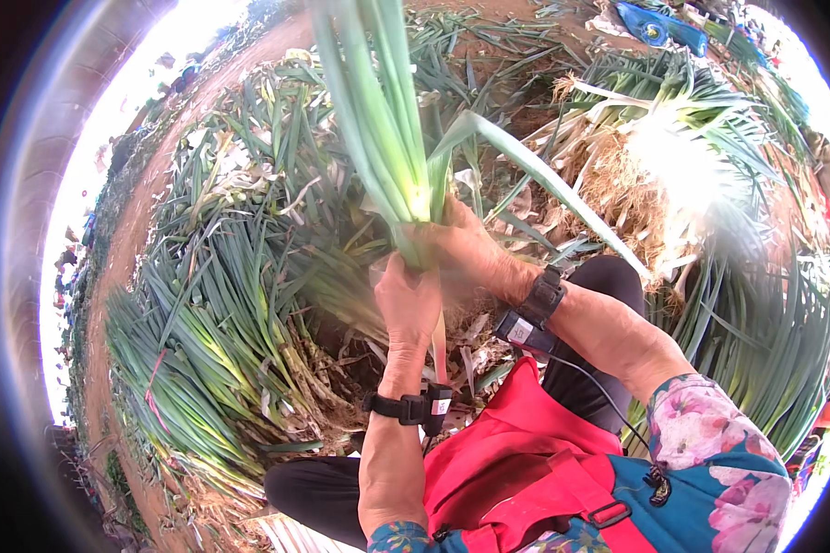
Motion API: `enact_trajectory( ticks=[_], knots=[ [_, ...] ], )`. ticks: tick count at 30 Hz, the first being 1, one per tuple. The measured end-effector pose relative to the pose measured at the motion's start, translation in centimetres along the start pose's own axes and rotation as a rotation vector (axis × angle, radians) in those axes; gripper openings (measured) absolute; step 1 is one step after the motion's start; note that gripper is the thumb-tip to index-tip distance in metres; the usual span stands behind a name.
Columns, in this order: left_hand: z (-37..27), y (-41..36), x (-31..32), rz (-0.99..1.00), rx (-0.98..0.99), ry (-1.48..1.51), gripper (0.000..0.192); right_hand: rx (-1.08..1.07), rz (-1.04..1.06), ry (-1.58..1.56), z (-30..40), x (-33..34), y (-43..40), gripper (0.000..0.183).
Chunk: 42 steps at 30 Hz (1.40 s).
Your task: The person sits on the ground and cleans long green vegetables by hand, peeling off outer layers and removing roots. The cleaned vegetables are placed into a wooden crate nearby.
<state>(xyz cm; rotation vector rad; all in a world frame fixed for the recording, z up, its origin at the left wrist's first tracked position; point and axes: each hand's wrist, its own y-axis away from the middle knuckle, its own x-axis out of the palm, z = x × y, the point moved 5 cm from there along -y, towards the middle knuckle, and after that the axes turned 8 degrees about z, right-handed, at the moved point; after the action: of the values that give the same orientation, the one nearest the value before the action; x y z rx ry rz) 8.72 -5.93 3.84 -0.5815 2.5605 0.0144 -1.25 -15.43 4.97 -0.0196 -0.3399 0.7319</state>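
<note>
A large green leek [380,131] stands upright before me, its leaves fanning toward the top edge. My left hand [408,301] is closed around its lower stalk, and the pale shank [440,345] shows below the fist. Just above and to the right, my right hand [465,242] grips the same plant where the leaves spread, its fingers blurred. One folded leaf [550,176] bends away over my right wrist and hangs down to the right. What the right fingertips pinch is partly hidden.
A heap of leeks [207,325] lies at my left, partly tied with pink string [153,394]. Rooted leeks [615,166] are piled at the right, with more leaves [761,345] beside my right knee. Loose trimmings [242,152] cover the ground ahead. A blue bag [664,31] lies farther off.
</note>
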Motion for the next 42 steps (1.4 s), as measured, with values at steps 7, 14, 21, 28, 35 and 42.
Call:
enact_trajectory(
  ticks=[7, 14, 21, 28, 35, 42],
  knots=[
    [-0.2, 0.0, -0.1, -0.094, 0.046, -0.067, 0.024, -0.028, 0.125, -0.175, 0.0, 1.4, 0.3, 0.053],
    [0.7, -1.1, -0.8, -0.124, 0.193, 0.158, 0.030, -0.069, 0.139, -0.208, 1.5, 2.0, -0.2, 0.048],
    [-1.1, -0.9, -1.4, 0.054, -0.017, 0.697, 0.037, -0.049, 0.125, -0.402, 2.3, 0.8, -1.3, 0.040],
    [1.1, 0.3, -0.4, 0.336, -0.232, 0.884, 0.030, -0.049, 0.196, -0.493, 2.4, -0.3, -1.9, 0.040],
    [1.0, 0.9, 0.7, 0.003, -0.205, 1.185, 0.013, 0.043, 0.241, -0.488, 2.3, 0.0, -2.0, 0.046],
    [-1.9, 0.5, -0.6, -0.262, 0.233, 0.148, 0.012, 0.124, -0.001, -0.224, 1.9, 0.7, -0.7, 0.059]
  ],
)
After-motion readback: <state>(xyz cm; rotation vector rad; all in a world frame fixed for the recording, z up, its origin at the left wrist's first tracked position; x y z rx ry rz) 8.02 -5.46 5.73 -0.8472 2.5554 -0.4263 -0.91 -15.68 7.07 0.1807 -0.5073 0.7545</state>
